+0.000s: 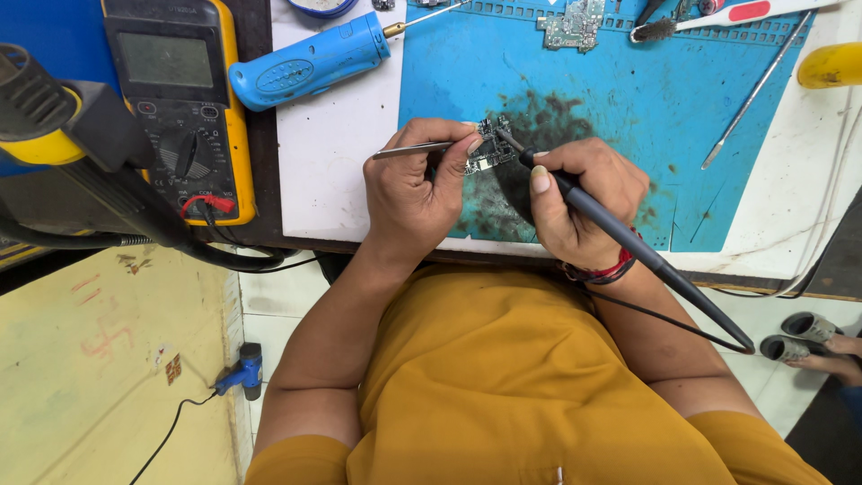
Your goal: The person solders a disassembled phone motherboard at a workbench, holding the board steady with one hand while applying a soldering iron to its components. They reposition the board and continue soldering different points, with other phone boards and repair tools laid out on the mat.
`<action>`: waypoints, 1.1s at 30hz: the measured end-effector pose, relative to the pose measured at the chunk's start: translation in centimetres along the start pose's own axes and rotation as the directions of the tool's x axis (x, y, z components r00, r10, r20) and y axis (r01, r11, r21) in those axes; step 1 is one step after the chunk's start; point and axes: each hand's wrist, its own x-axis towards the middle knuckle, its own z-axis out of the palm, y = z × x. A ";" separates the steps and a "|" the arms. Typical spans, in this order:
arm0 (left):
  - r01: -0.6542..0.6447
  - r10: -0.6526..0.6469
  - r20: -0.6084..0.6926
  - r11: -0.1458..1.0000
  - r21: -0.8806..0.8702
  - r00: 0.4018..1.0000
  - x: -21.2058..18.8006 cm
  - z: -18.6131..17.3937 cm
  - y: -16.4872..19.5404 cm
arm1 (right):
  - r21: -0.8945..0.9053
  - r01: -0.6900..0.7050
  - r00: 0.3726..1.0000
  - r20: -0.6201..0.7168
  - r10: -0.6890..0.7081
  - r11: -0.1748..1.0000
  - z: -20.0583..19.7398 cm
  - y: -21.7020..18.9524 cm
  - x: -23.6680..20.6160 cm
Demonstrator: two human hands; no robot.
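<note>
Near desk's front edge, on the blue mat (628, 99): our left hand (409, 193) pinches tweezers (415, 150) on the small circuit board (489, 148); right hand (579, 202) grips soldering iron (628, 242), tip touching board. Steady wrists advisable; brief contact only.

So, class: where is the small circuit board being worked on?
Centre of the head view: small circuit board on the blue mat, between left hand and right hand.

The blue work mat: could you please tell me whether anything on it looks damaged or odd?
Yes: the blue mat has a dark scorched-looking stain around the small circuit board, plus smaller brown specks toward its right side.
</note>
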 end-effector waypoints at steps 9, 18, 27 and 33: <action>0.013 -0.013 -0.007 1.000 -0.017 1.000 0.0 0.0 0.1 | 0.004 0.015 1.000 0.006 -0.015 1.000 0.0 0.0 0.1; 0.006 -0.006 -0.009 1.000 -0.004 1.000 0.1 0.0 0.1 | 0.012 0.015 1.000 0.002 -0.015 1.000 0.1 0.0 0.1; 0.020 -0.020 -0.005 1.000 -0.008 1.000 0.1 0.0 0.2 | 0.000 0.019 1.000 -0.002 -0.019 1.000 0.1 0.1 0.1; 0.010 -0.010 -0.006 1.000 -0.004 1.000 0.1 0.0 0.2 | 0.012 0.012 1.000 -0.002 -0.012 1.000 0.1 0.1 0.1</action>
